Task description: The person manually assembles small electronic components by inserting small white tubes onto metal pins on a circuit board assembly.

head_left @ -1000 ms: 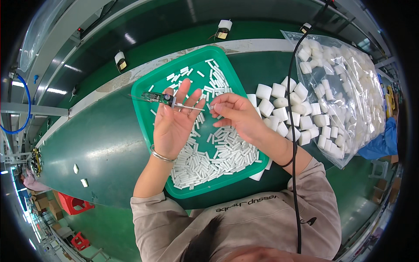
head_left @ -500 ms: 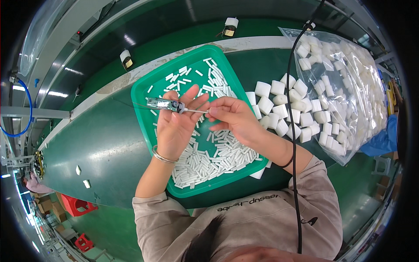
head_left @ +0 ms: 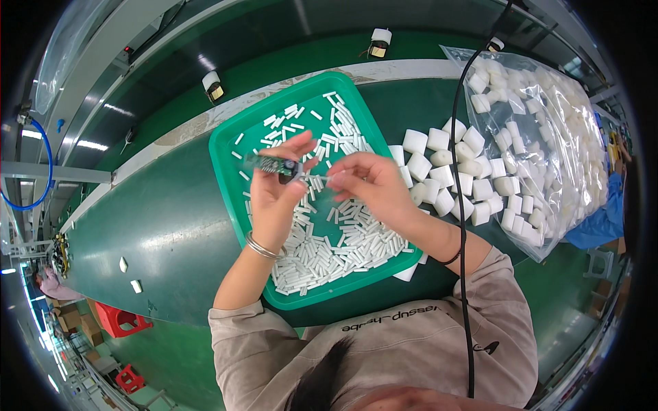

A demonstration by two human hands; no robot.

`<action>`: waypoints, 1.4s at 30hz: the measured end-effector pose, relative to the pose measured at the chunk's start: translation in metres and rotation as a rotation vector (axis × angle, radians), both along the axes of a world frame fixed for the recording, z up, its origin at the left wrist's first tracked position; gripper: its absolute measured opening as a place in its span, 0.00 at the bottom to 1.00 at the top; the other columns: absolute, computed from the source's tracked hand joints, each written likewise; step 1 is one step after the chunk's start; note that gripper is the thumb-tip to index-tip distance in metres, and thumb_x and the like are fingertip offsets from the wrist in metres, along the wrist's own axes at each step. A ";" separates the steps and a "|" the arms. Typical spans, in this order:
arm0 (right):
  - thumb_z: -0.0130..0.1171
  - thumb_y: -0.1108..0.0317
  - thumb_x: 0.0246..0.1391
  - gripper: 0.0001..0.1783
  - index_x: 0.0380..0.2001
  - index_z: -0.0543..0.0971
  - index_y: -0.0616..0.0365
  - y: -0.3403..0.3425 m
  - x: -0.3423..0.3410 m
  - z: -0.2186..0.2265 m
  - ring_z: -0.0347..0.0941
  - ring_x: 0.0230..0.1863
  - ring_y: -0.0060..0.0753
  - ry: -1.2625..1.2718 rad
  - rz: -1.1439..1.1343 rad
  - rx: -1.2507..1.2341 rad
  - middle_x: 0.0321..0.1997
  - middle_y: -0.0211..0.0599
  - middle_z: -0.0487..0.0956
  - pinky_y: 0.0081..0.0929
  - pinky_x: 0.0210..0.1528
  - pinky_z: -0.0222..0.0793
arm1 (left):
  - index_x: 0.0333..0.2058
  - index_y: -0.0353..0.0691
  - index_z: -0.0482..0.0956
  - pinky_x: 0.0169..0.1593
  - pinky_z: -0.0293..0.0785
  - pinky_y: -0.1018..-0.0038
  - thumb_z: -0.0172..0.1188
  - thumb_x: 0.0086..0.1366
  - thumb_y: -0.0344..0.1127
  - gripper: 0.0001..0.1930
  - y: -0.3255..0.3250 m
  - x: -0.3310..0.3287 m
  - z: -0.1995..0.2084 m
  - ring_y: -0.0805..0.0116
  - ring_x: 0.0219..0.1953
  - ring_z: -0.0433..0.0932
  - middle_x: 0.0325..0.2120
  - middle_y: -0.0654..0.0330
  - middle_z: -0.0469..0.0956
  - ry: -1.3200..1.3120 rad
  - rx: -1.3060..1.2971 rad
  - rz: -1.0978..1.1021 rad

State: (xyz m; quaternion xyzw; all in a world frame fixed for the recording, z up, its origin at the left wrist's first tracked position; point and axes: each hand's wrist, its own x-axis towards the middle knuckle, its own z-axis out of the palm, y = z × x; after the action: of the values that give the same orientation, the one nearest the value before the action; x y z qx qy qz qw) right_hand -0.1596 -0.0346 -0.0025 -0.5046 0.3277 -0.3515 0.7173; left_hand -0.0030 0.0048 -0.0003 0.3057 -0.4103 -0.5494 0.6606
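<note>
The left hand [head_left: 275, 198] is raised over the green tray [head_left: 221, 171], fingers reaching forward and thumb bent across, its grip closed around the small dark device [head_left: 274, 165] with the thin shaft [head_left: 317, 178] pointing right. The right hand [head_left: 373, 183] comes in opposite, fingers turned inward and blurred by motion, its grip pinching the shaft's far tip between thumb and forefinger. Both forearms slant inward, 2 hands holding the device above loose white tubes [head_left: 370, 236] on the worktop [head_left: 171, 226]

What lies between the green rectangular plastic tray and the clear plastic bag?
Loose, white, chunky blocks lie there in the head view; a long black cable crosses before them.
</note>
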 end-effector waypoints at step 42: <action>0.55 0.75 0.44 0.06 0.29 0.75 0.63 -0.005 -0.009 0.011 0.71 0.29 0.23 0.072 -0.090 -0.430 0.28 0.34 0.75 0.17 0.31 0.68 | 0.32 0.34 0.67 0.37 0.75 0.76 0.65 0.38 0.18 0.20 0.005 0.002 0.000 0.70 0.35 0.73 0.33 0.53 0.73 -0.182 0.086 0.134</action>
State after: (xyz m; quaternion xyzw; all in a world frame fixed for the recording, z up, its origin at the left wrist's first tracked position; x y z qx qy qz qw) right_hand -0.1682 -0.0396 0.0090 -0.6432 0.2929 -0.4267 0.5643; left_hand -0.0009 0.0103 -0.0007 0.4091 -0.4231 -0.4912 0.6422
